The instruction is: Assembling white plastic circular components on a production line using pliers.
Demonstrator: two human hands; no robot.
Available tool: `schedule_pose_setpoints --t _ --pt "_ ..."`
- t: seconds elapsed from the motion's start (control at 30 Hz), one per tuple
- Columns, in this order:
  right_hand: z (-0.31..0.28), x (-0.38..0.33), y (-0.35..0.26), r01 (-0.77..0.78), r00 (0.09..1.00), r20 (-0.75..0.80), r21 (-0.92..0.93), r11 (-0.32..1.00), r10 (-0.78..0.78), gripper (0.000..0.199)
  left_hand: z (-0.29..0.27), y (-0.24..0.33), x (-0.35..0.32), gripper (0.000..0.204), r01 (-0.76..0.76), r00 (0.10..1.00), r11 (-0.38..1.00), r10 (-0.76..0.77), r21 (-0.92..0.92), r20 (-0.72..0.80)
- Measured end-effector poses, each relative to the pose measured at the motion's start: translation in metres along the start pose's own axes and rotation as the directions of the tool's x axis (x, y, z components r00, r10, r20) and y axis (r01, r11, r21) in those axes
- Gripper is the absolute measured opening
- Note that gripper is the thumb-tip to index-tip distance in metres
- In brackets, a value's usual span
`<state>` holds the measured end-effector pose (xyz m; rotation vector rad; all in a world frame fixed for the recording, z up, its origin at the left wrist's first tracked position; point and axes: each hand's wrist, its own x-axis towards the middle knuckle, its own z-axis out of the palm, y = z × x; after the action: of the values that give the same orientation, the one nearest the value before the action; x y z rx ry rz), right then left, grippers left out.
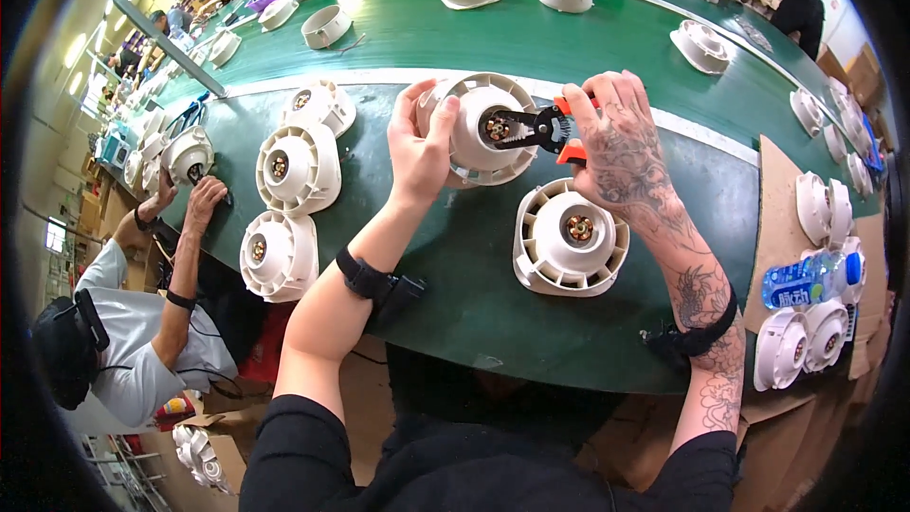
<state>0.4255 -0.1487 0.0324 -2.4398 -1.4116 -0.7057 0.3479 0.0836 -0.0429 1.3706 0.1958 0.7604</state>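
My left hand (422,137) grips a round white plastic fan housing (485,100) by its left side, tilted up off the green table. Its hub opening, with copper windings inside, faces me. In my right hand (611,137) are pliers (545,128) with black jaws and orange-red handles; their tips reach into the hub opening. What the tips touch there is too small to make out. Just below the pliers, a second white housing (571,239) lies on the table with its copper centre facing up.
Several more housings (299,168) stand in a column to my left. Beyond a white strip runs a green conveyor belt (408,33) carrying white parts. On cardboard at the right are housings (782,349) and a blue-capped bottle (806,282). A co-worker (142,332) works at the left.
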Motion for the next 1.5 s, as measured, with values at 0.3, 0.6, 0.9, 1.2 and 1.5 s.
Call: schedule_pose_setpoints --t 0.3,0.6,0.9,1.2,1.5 --pt "-0.004 -0.005 -0.007 -0.025 1.0 -0.013 -0.032 0.999 0.025 0.062 0.008 0.021 -0.013 0.039 -0.089 0.996 0.985 0.091 0.15 -0.005" --pt "-0.013 -0.006 -0.018 -0.027 0.986 0.163 -0.06 0.998 0.036 0.057 -0.013 0.055 -0.006 0.056 0.051 0.96 0.947 -0.134 0.316 0.245" --pt "-0.022 -0.009 -0.028 -0.069 0.98 0.183 -0.052 0.996 0.077 0.047 -0.01 0.066 -0.004 0.064 0.126 0.963 0.979 -0.159 0.158 0.217" --pt "-0.023 -0.012 -0.028 -0.085 0.971 0.229 0.05 0.995 0.071 0.041 -0.012 0.076 -0.007 0.071 0.175 0.925 0.983 -0.141 -0.065 0.352" --pt "-0.044 0.002 -0.011 -0.547 0.784 0.567 0.438 0.714 0.252 0.054 0.013 0.07 -0.042 0.055 -0.206 0.942 0.971 0.164 0.119 0.292"
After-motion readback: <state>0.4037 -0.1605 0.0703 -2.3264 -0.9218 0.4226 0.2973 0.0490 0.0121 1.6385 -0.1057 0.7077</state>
